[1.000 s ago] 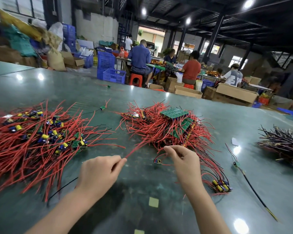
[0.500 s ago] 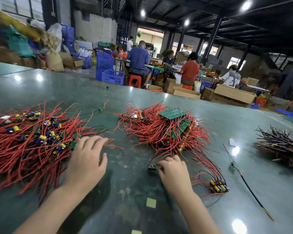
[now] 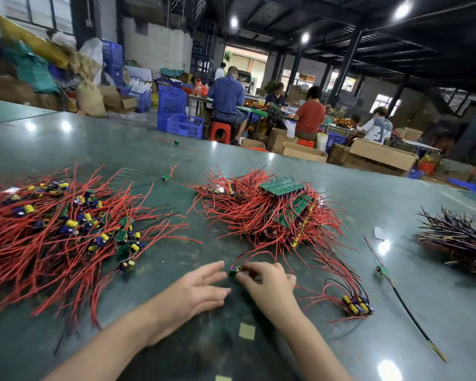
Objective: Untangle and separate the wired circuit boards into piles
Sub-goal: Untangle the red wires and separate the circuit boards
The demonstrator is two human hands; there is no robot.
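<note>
My right hand (image 3: 270, 284) pinches a small board (image 3: 235, 270) between thumb and curled fingers (image 3: 254, 268), low on the table (image 3: 259, 358) just in front of me. Its red wire (image 3: 254, 254) arcs up from the board toward the middle pile (image 3: 264, 213). My left hand (image 3: 195, 294) lies beside it with fingers straight and loosely spread, holding nothing; its fingertips are close to the board, but I cannot tell whether they touch it.

The middle pile is a tangle of red wires with green panels (image 3: 282, 186) on top, beyond my right hand. To the left spreads the larger left pile (image 3: 58, 232), red wires with small boards and yellow and blue capacitors among them. Near my right wrist sits a small cluster (image 3: 357, 305) of boards, its red and black wires trailing back toward the middle pile. Further right one lone board (image 3: 381, 270) lies on a long black lead, and a dark pile (image 3: 459, 240) sits at the right edge. A paper scrap (image 3: 379, 232) lies between it and the middle pile. Beyond the table, people (image 3: 228, 97) sit among boxes (image 3: 382, 154) and blue crates (image 3: 184, 125).
</note>
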